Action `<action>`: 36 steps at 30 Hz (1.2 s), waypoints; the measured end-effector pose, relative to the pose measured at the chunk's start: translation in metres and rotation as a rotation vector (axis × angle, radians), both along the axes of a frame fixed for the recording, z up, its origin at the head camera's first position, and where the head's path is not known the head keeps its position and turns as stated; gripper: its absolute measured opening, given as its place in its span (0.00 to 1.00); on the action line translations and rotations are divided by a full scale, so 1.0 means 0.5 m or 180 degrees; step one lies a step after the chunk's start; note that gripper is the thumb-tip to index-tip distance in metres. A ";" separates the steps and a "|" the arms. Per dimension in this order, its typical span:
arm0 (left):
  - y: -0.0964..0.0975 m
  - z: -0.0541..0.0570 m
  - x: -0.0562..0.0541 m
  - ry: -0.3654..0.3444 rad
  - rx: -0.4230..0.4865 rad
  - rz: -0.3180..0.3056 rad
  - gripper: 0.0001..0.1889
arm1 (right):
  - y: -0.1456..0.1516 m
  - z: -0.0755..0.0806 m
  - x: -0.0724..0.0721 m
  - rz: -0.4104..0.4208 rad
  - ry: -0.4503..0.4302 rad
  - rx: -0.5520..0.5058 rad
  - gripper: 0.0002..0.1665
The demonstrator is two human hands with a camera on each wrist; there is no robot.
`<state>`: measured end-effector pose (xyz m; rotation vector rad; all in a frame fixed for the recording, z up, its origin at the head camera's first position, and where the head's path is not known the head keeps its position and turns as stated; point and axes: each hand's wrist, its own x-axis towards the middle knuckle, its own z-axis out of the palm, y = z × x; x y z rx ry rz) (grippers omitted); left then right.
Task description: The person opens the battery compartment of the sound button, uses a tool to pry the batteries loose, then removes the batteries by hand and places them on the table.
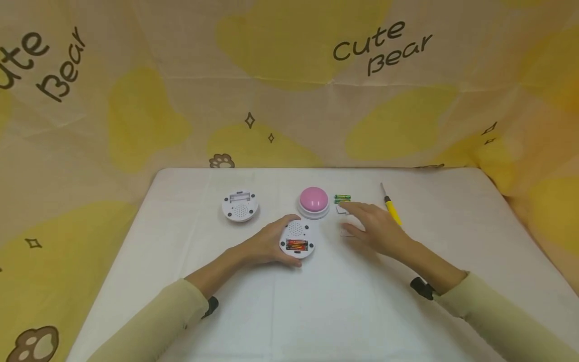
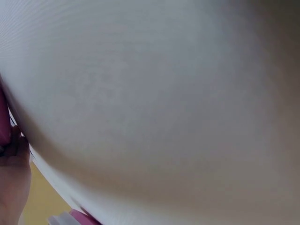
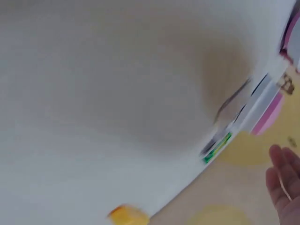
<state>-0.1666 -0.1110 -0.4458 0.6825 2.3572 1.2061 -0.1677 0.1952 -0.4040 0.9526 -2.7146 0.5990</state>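
Observation:
My left hand [image 1: 269,244] grips an upturned white button buzzer [image 1: 296,236] by its side, thumb and fingers around its edge. The buzzer's underside faces up, its battery bay uncovered, with red-and-orange batteries [image 1: 296,245] in it. In the left wrist view the left hand [image 2: 14,180] is at the left edge, by the buzzer's pink dome [image 2: 3,122]. To the right, my right hand [image 1: 380,229] hovers with loosely extended fingers and holds nothing. Its fingertips overlap green batteries [image 1: 342,197] and small white covers [image 1: 341,209] in the head view.
A pink-domed buzzer [image 1: 314,200] stands upright behind the held one. Further left lies another upturned buzzer [image 1: 240,206], its battery bay uncovered and without batteries. A yellow-handled screwdriver [image 1: 392,210] lies beyond the right hand. A patterned cloth [image 1: 289,110] hangs behind the white table [image 1: 316,311].

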 end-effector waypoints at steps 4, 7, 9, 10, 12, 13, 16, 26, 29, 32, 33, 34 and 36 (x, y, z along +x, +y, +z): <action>0.000 -0.002 -0.002 0.0006 -0.0003 -0.0024 0.58 | -0.041 -0.005 0.016 0.0506 -0.0232 -0.0344 0.33; 0.000 -0.002 -0.003 0.0018 0.0027 -0.0061 0.58 | -0.065 -0.010 0.024 0.0680 -0.0499 -0.0563 0.32; 0.000 -0.003 -0.004 0.0015 0.0069 -0.0083 0.57 | -0.078 -0.013 0.027 0.0724 -0.0665 -0.0693 0.31; 0.000 -0.003 -0.004 0.0012 0.0091 -0.0092 0.57 | -0.084 -0.014 0.027 0.0742 -0.0739 -0.0758 0.31; 0.000 -0.003 -0.005 0.0015 0.0121 -0.0105 0.57 | -0.093 -0.018 0.026 0.0781 -0.0838 -0.0872 0.30; 0.000 -0.004 -0.005 0.0017 0.0131 -0.0110 0.57 | -0.097 -0.019 0.025 0.0810 -0.0874 -0.0929 0.30; -0.001 -0.005 -0.006 0.0033 0.0137 -0.0123 0.56 | -0.108 -0.025 0.022 0.0864 -0.0919 -0.1025 0.29; -0.002 -0.005 -0.006 0.0050 0.0090 -0.0126 0.57 | -0.134 -0.040 0.024 0.0910 -0.1068 -0.0962 0.26; -0.002 -0.005 -0.006 0.0067 0.0071 -0.0130 0.57 | -0.141 -0.042 0.027 0.0878 -0.1071 -0.0879 0.26; -0.003 -0.006 -0.006 0.0070 0.0092 -0.0137 0.57 | -0.147 -0.044 0.029 0.0850 -0.1051 -0.0835 0.26; -0.003 -0.006 -0.006 0.0070 0.0094 -0.0137 0.57 | -0.149 -0.044 0.030 0.0840 -0.1045 -0.0829 0.26; -0.003 -0.006 -0.006 0.0067 0.0096 -0.0135 0.57 | -0.150 -0.044 0.031 0.0829 -0.1044 -0.0824 0.25; -0.003 -0.005 -0.006 0.0063 0.0088 -0.0131 0.57 | -0.151 -0.045 0.032 0.0822 -0.1024 -0.0811 0.25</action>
